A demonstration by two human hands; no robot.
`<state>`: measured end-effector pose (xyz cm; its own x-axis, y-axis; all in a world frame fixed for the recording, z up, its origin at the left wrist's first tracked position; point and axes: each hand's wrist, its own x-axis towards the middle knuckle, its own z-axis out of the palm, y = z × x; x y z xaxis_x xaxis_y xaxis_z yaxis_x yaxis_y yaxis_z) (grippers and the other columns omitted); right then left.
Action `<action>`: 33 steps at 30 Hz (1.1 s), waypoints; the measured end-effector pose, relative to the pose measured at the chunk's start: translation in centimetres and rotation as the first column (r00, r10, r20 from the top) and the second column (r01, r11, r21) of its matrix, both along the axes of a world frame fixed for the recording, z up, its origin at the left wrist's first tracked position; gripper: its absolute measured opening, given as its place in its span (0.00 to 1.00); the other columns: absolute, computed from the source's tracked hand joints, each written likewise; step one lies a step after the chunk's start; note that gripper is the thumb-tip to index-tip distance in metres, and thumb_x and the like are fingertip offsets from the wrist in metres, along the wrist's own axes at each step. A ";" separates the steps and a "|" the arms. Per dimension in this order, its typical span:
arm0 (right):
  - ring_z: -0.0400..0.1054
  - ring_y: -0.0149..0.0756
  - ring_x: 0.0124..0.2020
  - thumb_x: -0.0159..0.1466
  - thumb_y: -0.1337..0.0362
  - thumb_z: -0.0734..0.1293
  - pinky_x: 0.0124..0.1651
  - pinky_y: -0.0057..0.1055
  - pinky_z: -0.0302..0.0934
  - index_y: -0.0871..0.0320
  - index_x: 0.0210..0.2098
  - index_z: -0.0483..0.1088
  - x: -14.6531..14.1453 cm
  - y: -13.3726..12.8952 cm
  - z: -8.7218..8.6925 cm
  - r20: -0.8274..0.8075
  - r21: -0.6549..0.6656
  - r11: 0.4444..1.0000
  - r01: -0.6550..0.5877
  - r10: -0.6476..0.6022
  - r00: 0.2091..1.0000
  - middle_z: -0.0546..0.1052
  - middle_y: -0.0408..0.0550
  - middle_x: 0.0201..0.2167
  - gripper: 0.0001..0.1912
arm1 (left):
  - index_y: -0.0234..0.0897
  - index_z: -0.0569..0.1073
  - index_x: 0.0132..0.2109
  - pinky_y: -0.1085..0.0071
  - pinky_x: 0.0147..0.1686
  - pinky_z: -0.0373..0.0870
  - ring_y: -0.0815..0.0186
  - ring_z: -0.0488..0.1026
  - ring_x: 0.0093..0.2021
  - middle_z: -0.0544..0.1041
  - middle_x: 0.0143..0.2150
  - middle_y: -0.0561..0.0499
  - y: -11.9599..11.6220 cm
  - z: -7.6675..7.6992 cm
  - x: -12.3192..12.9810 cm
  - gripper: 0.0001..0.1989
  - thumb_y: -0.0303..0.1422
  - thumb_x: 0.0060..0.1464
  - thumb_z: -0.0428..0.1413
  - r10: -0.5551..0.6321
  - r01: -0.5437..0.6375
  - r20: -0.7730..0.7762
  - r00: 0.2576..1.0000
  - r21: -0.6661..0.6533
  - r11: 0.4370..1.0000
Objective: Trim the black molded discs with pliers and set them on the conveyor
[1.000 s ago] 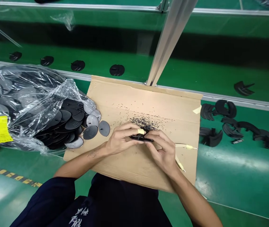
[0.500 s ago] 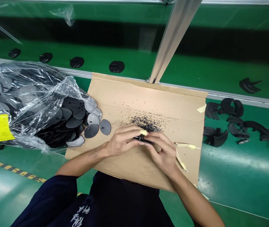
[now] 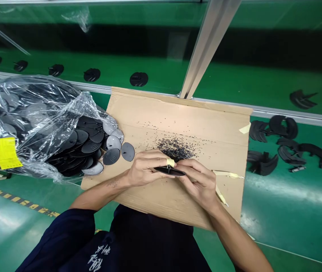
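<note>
Between my two hands is a black oval disc [image 3: 169, 172], tilted so that mostly its edge and part of its face show. My left hand [image 3: 148, 168] grips its left side, and pale yellow tape [image 3: 170, 162] covers a fingertip there. On the right side, my right hand [image 3: 196, 177] is closed on the same disc, with its fingertips near the taped finger. A small upright part on the disc shows between the fingers. Just beyond my hands a heap of tiny black pieces [image 3: 178, 149] lies on the cardboard sheet [image 3: 155, 204].
A clear plastic bag [image 3: 36, 87] of black oval discs [image 3: 91, 146] spills toward the cardboard at left. Yellow-handled tweezers [image 3: 229, 174] lie beside my right hand. Curved black parts [image 3: 282, 126] sit on the green bench at right. A metal post [image 3: 203, 49] rises behind the cardboard.
The disc has tipped, so more of its face shows now. Both hands keep hold of it in nearly the same place; the whole view has shifted slightly.
</note>
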<state>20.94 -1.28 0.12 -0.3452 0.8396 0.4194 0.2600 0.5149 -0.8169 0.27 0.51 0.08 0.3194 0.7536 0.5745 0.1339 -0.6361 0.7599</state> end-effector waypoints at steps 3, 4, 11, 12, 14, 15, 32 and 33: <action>0.76 0.36 0.38 0.67 0.70 0.69 0.36 0.33 0.74 0.52 0.51 0.78 0.1 -0.1 -0.1 -0.002 0.014 1.000 0.000 0.000 1.000 0.80 0.51 0.42 0.15 | 0.36 0.78 0.52 0.66 0.37 0.78 0.64 0.81 0.37 0.84 0.38 0.44 0.1 0.0 0.0 0.12 0.33 0.63 0.61 -0.015 0.015 -0.011 1.000 -0.004 1.000; 0.76 0.36 0.38 0.66 0.71 0.70 0.37 0.32 0.74 0.52 0.51 0.78 0.1 -0.2 -0.2 -0.008 0.023 1.000 0.006 -0.006 1.000 0.80 0.51 0.42 0.15 | 0.36 0.78 0.52 0.66 0.37 0.78 0.64 0.81 0.37 0.84 0.38 0.43 0.1 -0.1 0.0 0.12 0.34 0.64 0.60 -0.024 0.024 -0.019 1.000 -0.005 1.000; 0.77 0.36 0.38 0.66 0.70 0.70 0.37 0.33 0.74 0.52 0.50 0.79 0.1 -0.2 0.0 -0.019 0.012 1.000 0.001 0.000 1.000 0.81 0.51 0.41 0.15 | 0.37 0.80 0.48 0.68 0.36 0.78 0.65 0.81 0.35 0.84 0.36 0.46 -0.1 0.0 0.1 0.10 0.32 0.60 0.63 0.004 -0.004 -0.003 1.000 -0.016 1.000; 0.77 0.37 0.38 0.66 0.70 0.70 0.38 0.33 0.75 0.52 0.50 0.79 0.0 -0.3 0.1 -0.018 0.004 1.000 0.001 -0.001 1.000 0.81 0.51 0.41 0.14 | 0.37 0.80 0.47 0.69 0.35 0.78 0.65 0.80 0.34 0.84 0.35 0.46 -0.1 0.0 0.1 0.09 0.32 0.60 0.64 0.012 -0.012 -0.009 1.000 -0.024 1.000; 0.77 0.37 0.38 0.65 0.69 0.71 0.38 0.33 0.75 0.53 0.48 0.80 -0.2 -0.3 0.0 -0.018 -0.004 1.000 0.014 -0.014 1.000 0.81 0.51 0.41 0.12 | 0.36 0.80 0.46 0.69 0.35 0.77 0.66 0.80 0.34 0.83 0.35 0.46 -0.1 0.0 0.1 0.08 0.32 0.61 0.63 0.011 -0.012 -0.021 1.000 -0.046 0.999; 0.77 0.37 0.37 0.65 0.69 0.71 0.38 0.33 0.75 0.53 0.47 0.80 -0.3 -0.3 -0.1 -0.023 -0.004 1.000 0.025 -0.025 0.999 0.81 0.51 0.40 0.12 | 0.36 0.80 0.46 0.69 0.36 0.77 0.66 0.80 0.35 0.83 0.36 0.46 -0.1 0.0 0.1 0.08 0.33 0.61 0.62 0.001 -0.003 -0.024 1.000 -0.056 0.998; 0.75 0.47 0.50 0.67 0.58 0.70 0.52 0.46 0.73 0.51 0.58 0.72 5.8 -3.0 2.1 0.335 -0.055 0.987 0.153 -0.126 0.934 0.78 0.55 0.49 0.19 | 0.36 0.79 0.47 0.69 0.36 0.76 0.66 0.78 0.36 0.82 0.37 0.47 -0.6 0.0 0.1 0.10 0.33 0.58 0.65 0.001 -0.009 -0.089 0.996 -0.092 0.996; 0.73 0.50 0.54 0.67 0.56 0.69 0.54 0.48 0.71 0.51 0.60 0.70 6.3 -3.1 2.0 0.410 -0.021 0.987 0.157 -0.135 0.902 0.76 0.57 0.52 0.22 | 0.36 0.79 0.47 0.68 0.36 0.76 0.66 0.78 0.36 0.82 0.37 0.47 -0.6 0.1 0.1 0.10 0.33 0.58 0.65 0.009 -0.018 -0.093 0.996 -0.097 0.995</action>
